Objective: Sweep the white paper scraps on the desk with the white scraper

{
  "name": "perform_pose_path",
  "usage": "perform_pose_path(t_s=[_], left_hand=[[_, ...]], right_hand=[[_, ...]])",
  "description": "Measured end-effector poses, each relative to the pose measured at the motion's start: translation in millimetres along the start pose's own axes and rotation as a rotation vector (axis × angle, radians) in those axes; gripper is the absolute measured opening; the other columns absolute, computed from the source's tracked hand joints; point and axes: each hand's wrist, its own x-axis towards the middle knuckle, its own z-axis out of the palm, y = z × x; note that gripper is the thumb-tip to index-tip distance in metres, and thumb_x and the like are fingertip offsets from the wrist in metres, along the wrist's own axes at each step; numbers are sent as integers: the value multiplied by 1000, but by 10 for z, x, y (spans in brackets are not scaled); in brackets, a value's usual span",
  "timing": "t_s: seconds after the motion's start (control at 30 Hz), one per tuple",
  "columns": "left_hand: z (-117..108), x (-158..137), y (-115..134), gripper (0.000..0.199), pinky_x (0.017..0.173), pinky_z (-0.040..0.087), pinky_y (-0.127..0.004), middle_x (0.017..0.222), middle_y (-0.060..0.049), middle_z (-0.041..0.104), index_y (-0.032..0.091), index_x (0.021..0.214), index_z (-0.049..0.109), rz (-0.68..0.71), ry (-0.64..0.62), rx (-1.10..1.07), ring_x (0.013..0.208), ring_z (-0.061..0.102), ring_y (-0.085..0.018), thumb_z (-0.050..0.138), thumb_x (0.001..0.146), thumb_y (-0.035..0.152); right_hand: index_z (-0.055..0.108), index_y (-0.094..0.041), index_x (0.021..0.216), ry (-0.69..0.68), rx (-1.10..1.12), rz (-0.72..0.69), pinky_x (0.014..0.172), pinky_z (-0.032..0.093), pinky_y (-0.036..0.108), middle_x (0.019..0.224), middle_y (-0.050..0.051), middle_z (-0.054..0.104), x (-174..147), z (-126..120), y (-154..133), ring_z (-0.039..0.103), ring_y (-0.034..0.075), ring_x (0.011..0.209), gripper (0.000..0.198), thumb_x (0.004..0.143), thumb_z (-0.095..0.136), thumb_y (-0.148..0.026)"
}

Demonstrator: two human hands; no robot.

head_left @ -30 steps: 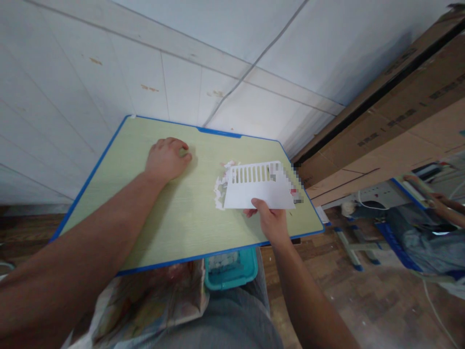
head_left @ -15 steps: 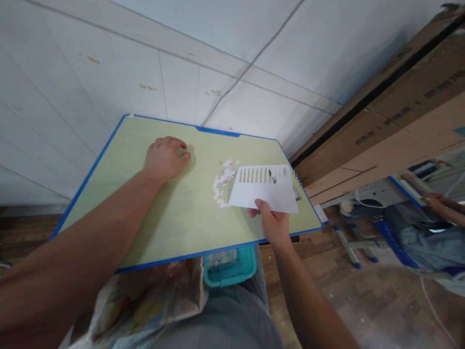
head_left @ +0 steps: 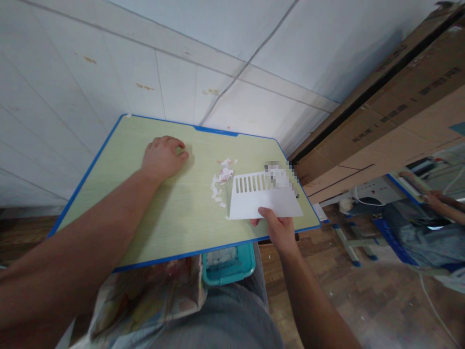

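My right hand [head_left: 279,230] pinches the near edge of a white sheet [head_left: 259,203], thumb on top and fingers underneath. A row of narrow slots runs along the sheet's far side, and its far right part is blurred by pixels. Just left of the sheet, small white and pinkish paper scraps [head_left: 225,174] lie scattered on the pale green tabletop [head_left: 181,213]. My left hand [head_left: 162,156] rests on the table farther left, fingers loosely curved, with a gap between thumb and forefinger and nothing in it.
A blue edge frames the table, which stands against a white panelled wall [head_left: 127,63]. Large cardboard boxes [head_left: 392,111] lean at the right. Below the near edge are a teal basket [head_left: 228,278] and a patterned cloth bag [head_left: 152,305]. Another person's arm [head_left: 443,206] shows far right.
My right hand has drawn the slotted sheet slightly toward me and to the right, uncovering more table beside the scraps. My left hand stays in place on the tabletop.
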Motion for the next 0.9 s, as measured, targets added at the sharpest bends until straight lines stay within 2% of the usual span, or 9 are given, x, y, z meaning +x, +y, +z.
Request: perform_pose_path(t_s=[0.23, 0.37, 0.6, 0.9], left_hand=[[-13, -9, 23, 55, 143, 45, -58, 170, -23, 75, 13, 149, 84, 14, -9, 5, 160, 63, -40, 58, 110, 42], [-3, -7, 15, 52, 143, 45, -58, 169, -23, 76, 13, 148, 84, 27, 4, -10, 160, 63, -39, 59, 111, 41], [-23, -17, 32, 51, 144, 44, -57, 170, -23, 75, 10, 149, 83, 25, -14, -7, 160, 64, -38, 61, 112, 37], [-13, -21, 44, 50, 142, 45, -59, 168, -23, 76, 10, 148, 84, 28, 4, -8, 157, 64, -38, 62, 112, 37]], right_hand=[[76, -30, 61, -20, 12, 25, 80, 67, 41, 66, 5, 81, 1, 1, 7, 78, 29, 69, 37, 95, 81, -45], [73, -31, 58, -24, 41, 25, 75, 67, 40, 62, 4, 79, 3, -25, 14, 77, 28, 66, 37, 93, 81, -41], [75, -30, 58, -132, 24, 100, 73, 68, 41, 61, 5, 80, -26, -105, -117, 77, 29, 63, 34, 88, 83, -42], [75, -30, 60, -123, 50, 130, 65, 66, 40, 58, 4, 77, -56, -141, -92, 75, 28, 59, 28, 85, 82, -40]])
